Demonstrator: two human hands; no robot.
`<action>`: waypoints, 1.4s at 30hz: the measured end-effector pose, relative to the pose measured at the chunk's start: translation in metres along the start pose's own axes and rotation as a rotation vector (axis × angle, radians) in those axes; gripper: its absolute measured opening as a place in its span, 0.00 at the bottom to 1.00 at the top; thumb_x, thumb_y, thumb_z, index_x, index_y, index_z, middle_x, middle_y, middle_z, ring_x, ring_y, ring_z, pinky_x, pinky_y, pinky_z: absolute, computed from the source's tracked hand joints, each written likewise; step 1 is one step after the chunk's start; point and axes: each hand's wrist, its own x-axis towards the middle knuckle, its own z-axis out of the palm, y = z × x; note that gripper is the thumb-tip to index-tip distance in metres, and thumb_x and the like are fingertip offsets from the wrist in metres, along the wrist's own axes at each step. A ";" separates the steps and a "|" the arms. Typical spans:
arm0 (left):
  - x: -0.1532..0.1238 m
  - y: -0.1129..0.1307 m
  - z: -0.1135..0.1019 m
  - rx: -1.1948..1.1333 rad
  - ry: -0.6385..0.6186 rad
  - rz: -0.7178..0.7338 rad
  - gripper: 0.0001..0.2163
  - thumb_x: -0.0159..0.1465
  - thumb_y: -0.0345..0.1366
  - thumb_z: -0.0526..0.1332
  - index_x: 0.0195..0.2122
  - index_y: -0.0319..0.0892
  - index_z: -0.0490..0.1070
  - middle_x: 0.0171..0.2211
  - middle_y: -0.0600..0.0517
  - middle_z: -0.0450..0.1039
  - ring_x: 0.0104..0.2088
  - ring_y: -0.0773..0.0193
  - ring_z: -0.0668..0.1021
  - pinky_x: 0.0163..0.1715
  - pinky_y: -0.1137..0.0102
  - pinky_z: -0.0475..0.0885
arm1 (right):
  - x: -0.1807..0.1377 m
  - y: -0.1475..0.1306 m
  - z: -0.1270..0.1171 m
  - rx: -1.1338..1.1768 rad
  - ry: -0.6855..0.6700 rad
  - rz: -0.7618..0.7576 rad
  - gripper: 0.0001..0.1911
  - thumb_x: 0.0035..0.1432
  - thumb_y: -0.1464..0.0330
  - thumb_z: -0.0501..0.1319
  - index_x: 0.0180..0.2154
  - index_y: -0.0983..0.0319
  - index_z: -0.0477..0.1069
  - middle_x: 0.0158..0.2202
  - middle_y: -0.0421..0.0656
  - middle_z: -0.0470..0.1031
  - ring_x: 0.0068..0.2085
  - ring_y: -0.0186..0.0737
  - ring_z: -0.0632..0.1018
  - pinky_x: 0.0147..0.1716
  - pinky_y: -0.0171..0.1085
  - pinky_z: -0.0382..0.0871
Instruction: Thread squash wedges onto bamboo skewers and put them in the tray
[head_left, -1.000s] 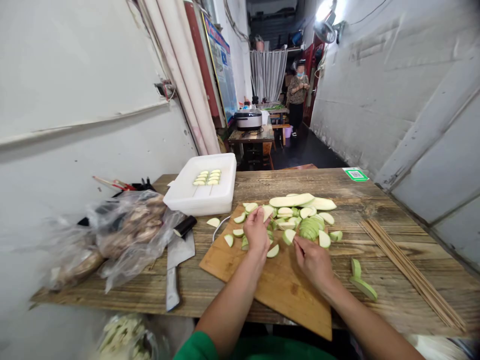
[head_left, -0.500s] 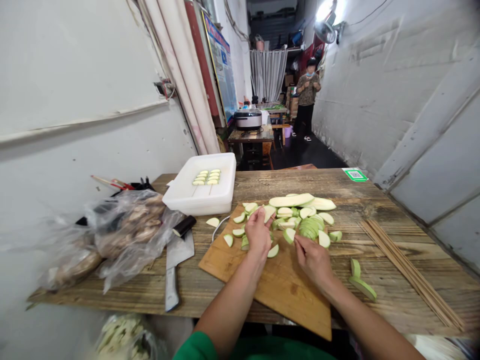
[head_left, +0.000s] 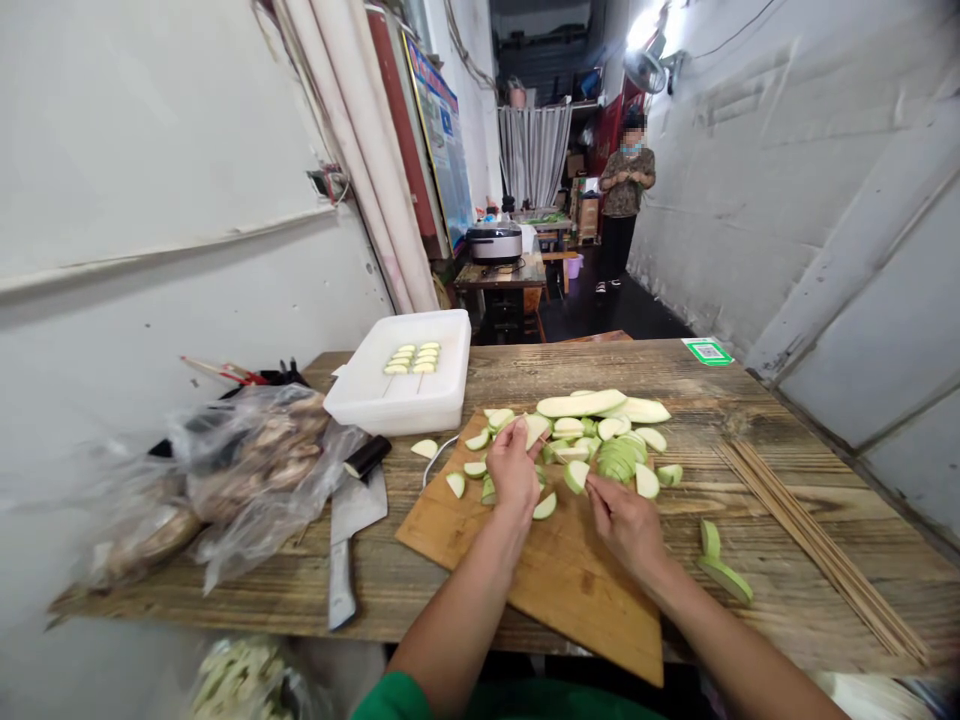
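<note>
Pale green vegetable slices (head_left: 600, 440) lie heaped on a wooden cutting board (head_left: 551, 575). My left hand (head_left: 512, 468) rests over the slices at the board's middle, its fingers pinched on one slice (head_left: 534, 430). My right hand (head_left: 624, 520) sits just right of it, fingers closed in a pinch near a slice (head_left: 576, 475); what it holds is too thin to name. A bundle of bamboo skewers (head_left: 814, 545) lies to the right on the table (head_left: 570, 365).
A white tray (head_left: 409, 400) holding skewered slices stands at the back left. A cleaver (head_left: 349, 535) and plastic bags of mushrooms (head_left: 232, 470) lie to the left. Two slices (head_left: 720, 565) rest off the board. A person (head_left: 624, 200) stands far down the corridor.
My hands have hardly moved over the slices. The person in the corridor has stepped to the right and nearer. The view has tilted slightly.
</note>
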 end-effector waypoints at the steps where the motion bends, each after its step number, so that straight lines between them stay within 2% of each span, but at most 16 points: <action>1: 0.000 0.000 0.000 0.009 0.009 0.003 0.07 0.51 0.34 0.66 0.29 0.37 0.71 0.30 0.51 0.72 0.34 0.66 0.76 0.41 0.61 0.72 | -0.001 0.000 0.000 -0.005 -0.004 0.001 0.14 0.61 0.71 0.51 0.42 0.63 0.73 0.37 0.47 0.78 0.33 0.39 0.78 0.32 0.34 0.71; 13: 0.000 -0.001 -0.001 0.014 0.036 -0.017 0.06 0.52 0.33 0.65 0.27 0.37 0.71 0.29 0.51 0.71 0.33 0.68 0.75 0.41 0.61 0.73 | -0.005 -0.002 0.000 -0.247 -0.002 -0.111 0.13 0.61 0.73 0.51 0.42 0.65 0.72 0.30 0.45 0.77 0.29 0.36 0.76 0.27 0.31 0.64; 20: -0.001 -0.002 -0.001 -0.012 0.012 -0.031 0.04 0.53 0.32 0.64 0.27 0.37 0.71 0.29 0.52 0.71 0.33 0.68 0.75 0.41 0.60 0.73 | -0.003 -0.004 0.000 -0.253 0.021 -0.114 0.12 0.61 0.74 0.51 0.41 0.66 0.71 0.28 0.43 0.75 0.27 0.35 0.75 0.26 0.31 0.61; 27: -0.003 -0.002 0.000 -0.031 -0.025 -0.064 0.05 0.53 0.31 0.64 0.26 0.36 0.69 0.28 0.53 0.71 0.34 0.68 0.75 0.42 0.60 0.72 | -0.001 -0.004 0.000 -0.213 0.087 -0.117 0.10 0.60 0.74 0.52 0.38 0.66 0.72 0.26 0.43 0.74 0.26 0.34 0.74 0.27 0.30 0.63; 33: -0.002 0.001 0.002 -0.082 -0.036 -0.152 0.04 0.53 0.29 0.64 0.25 0.37 0.69 0.28 0.52 0.72 0.33 0.68 0.76 0.42 0.60 0.72 | 0.002 -0.004 0.000 -0.211 0.112 -0.134 0.09 0.60 0.75 0.53 0.38 0.66 0.72 0.27 0.44 0.75 0.27 0.34 0.75 0.27 0.30 0.64; 38: 0.001 0.003 0.000 -0.019 -0.058 -0.067 0.05 0.53 0.32 0.65 0.28 0.36 0.70 0.28 0.51 0.73 0.32 0.67 0.77 0.41 0.60 0.72 | 0.000 -0.002 -0.001 -0.223 0.102 -0.139 0.10 0.59 0.75 0.53 0.40 0.65 0.72 0.28 0.43 0.76 0.27 0.35 0.75 0.27 0.31 0.65; 42: 0.004 0.004 -0.002 0.004 0.008 -0.016 0.05 0.53 0.32 0.65 0.28 0.36 0.71 0.28 0.52 0.73 0.32 0.68 0.76 0.41 0.61 0.72 | -0.002 -0.001 -0.001 -0.189 0.099 -0.143 0.10 0.60 0.74 0.53 0.39 0.64 0.72 0.28 0.43 0.76 0.27 0.34 0.75 0.27 0.31 0.66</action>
